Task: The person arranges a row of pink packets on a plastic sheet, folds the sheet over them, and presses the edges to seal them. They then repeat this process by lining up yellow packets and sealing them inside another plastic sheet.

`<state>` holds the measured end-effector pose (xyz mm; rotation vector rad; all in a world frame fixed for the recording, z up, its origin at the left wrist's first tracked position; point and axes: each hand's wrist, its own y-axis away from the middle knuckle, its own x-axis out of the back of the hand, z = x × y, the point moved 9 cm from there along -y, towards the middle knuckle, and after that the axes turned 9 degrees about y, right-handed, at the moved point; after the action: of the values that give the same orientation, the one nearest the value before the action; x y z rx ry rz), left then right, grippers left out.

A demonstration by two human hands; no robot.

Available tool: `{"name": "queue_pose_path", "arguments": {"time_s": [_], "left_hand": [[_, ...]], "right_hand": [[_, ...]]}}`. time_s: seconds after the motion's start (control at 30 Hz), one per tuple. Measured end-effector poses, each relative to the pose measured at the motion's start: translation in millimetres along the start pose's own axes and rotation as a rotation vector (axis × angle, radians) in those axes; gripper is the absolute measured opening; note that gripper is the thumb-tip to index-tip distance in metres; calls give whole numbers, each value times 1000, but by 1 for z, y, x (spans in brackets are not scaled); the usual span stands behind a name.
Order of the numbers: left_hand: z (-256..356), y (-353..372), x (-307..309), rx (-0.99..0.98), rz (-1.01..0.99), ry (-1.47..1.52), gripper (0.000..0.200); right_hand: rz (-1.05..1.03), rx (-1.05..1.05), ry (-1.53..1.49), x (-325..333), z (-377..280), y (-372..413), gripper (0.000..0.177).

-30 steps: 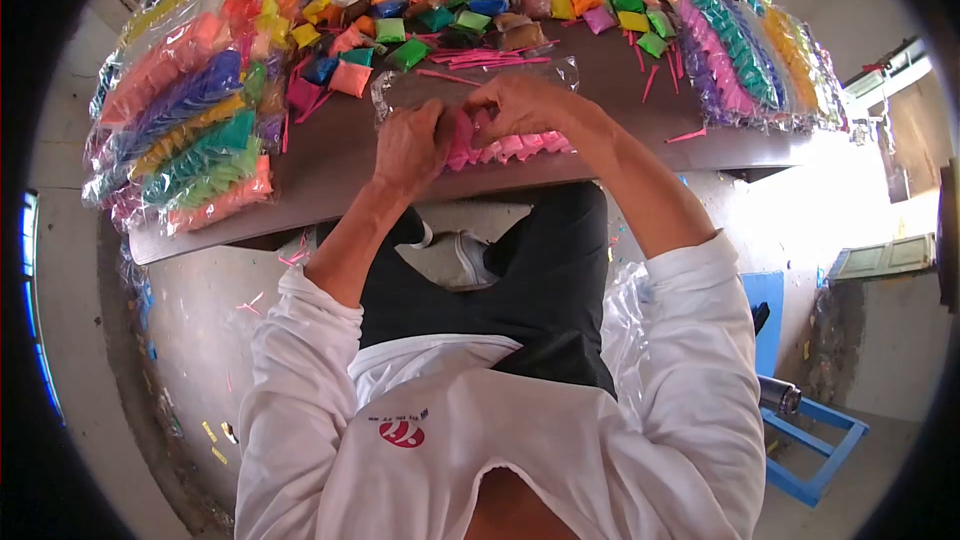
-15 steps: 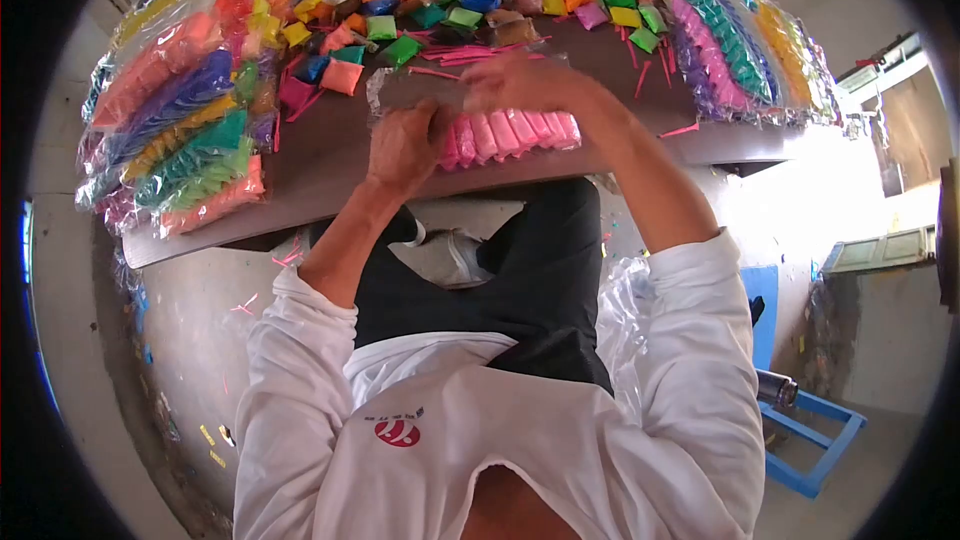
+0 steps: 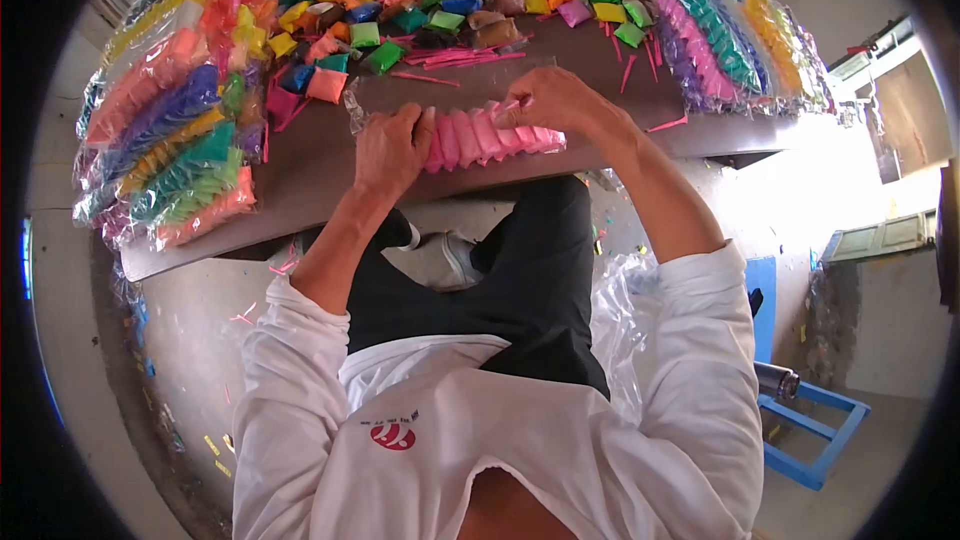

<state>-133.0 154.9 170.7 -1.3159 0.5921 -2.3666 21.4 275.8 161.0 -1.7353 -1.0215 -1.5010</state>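
Note:
A row of pink packets (image 3: 470, 142) in a clear plastic bag lies near the table's front edge. My left hand (image 3: 393, 148) is closed on the left end of that bag, thumb against the pink packets. With its fingers bent together, my right hand (image 3: 558, 103) pinches the bag's plastic at the upper right of the row. The bag's clear far part (image 3: 365, 105) stretches out flat behind the hands. What lies under the left palm is hidden.
Loose colourful packets (image 3: 440, 0) cover the back of the table (image 3: 300, 175). Filled bags are stacked at left (image 3: 190, 140) and right (image 3: 730, 50). Pink strips (image 3: 460, 57) lie beyond the hands. A blue stool (image 3: 815, 440) stands at lower right.
My right hand, blurred above the bag before, has come down onto the right part of the pink row. My left hand still holds the left end. The view has shifted slightly.

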Motion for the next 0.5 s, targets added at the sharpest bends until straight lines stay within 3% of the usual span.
{"name": "queue_pose_path", "arguments": {"time_s": [0.03, 0.13, 0.23, 0.33, 0.43, 0.5], "left_hand": [[2, 0, 1, -4, 2, 5, 29], [5, 0, 3, -23, 23, -2, 29], [5, 1, 3, -33, 43, 0, 28], [8, 0, 5, -46, 56, 11, 27], [9, 2, 7, -49, 58, 48, 27], [8, 2, 6, -53, 55, 61, 27]], "right_hand": [[-18, 4, -15, 1, -2, 0, 60], [307, 22, -123, 21, -10, 5, 59], [269, 79, -52, 5, -20, 2, 60], [95, 69, -4, -5, -25, 3, 58], [171, 145, 71, -3, -26, 3, 59], [413, 148, 61, 12, -29, 9, 56]]}}
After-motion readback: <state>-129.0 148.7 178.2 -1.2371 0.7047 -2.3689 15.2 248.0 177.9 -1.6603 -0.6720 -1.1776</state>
